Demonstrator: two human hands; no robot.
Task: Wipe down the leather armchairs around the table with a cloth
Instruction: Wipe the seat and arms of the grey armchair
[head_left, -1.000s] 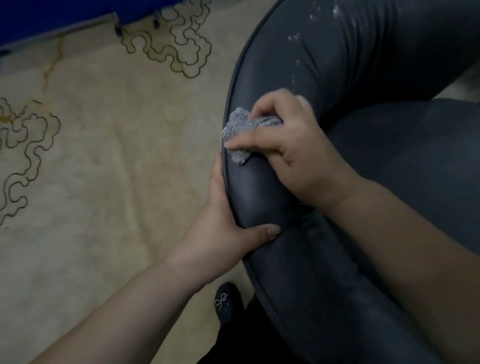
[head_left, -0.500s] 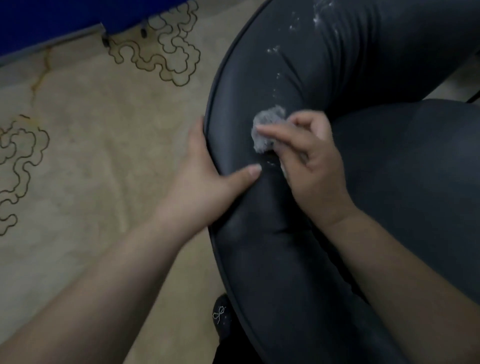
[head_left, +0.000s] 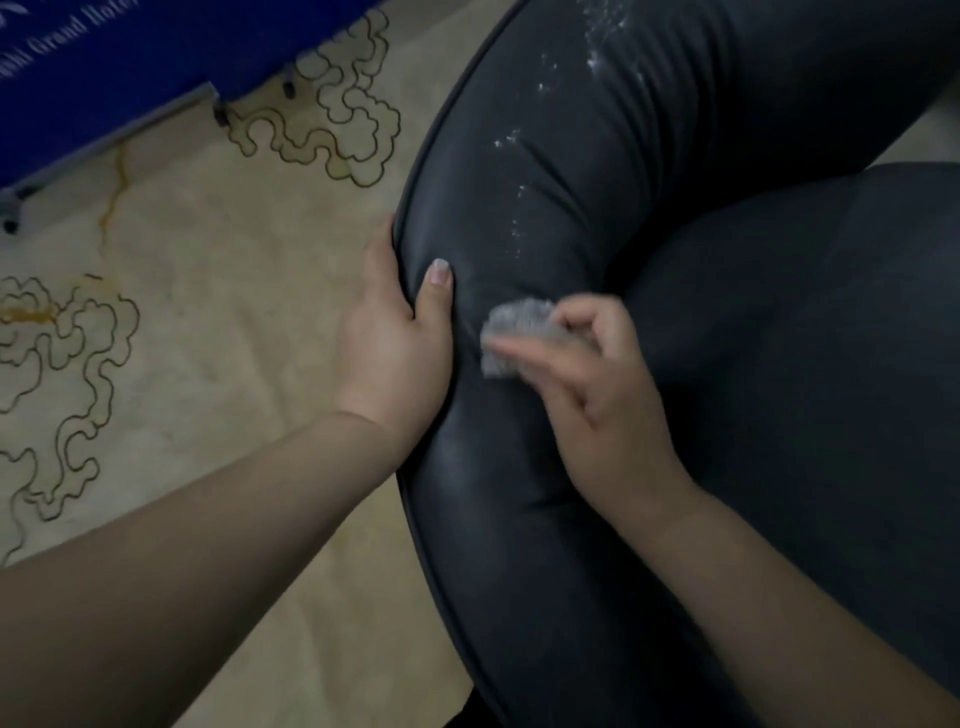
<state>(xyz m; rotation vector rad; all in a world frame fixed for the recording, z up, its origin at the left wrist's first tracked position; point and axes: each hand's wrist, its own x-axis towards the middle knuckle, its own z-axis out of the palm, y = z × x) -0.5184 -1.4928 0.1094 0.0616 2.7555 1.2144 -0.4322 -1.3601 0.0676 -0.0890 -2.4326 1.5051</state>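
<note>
A dark grey leather armchair (head_left: 597, 171) fills the right half of the view, its padded arm curving from top right down to the bottom. White specks dot the arm's upper part. My right hand (head_left: 602, 395) presses a small crumpled grey cloth (head_left: 511, 332) onto the top of the arm, fingers closed on it and blurred. My left hand (head_left: 395, 338) grips the arm's outer piped edge just left of the cloth, thumb on top, fingers wrapped over the side.
A beige carpet (head_left: 208, 260) with dark curly line patterns lies left of the chair. A blue panel with white lettering on small feet (head_left: 130, 67) stands at the top left. The seat cushion (head_left: 810, 364) bulges at the right.
My right hand slid the cloth from the arm's outer edge across its top and back toward me. My left hand moved farther up along the outer edge.
</note>
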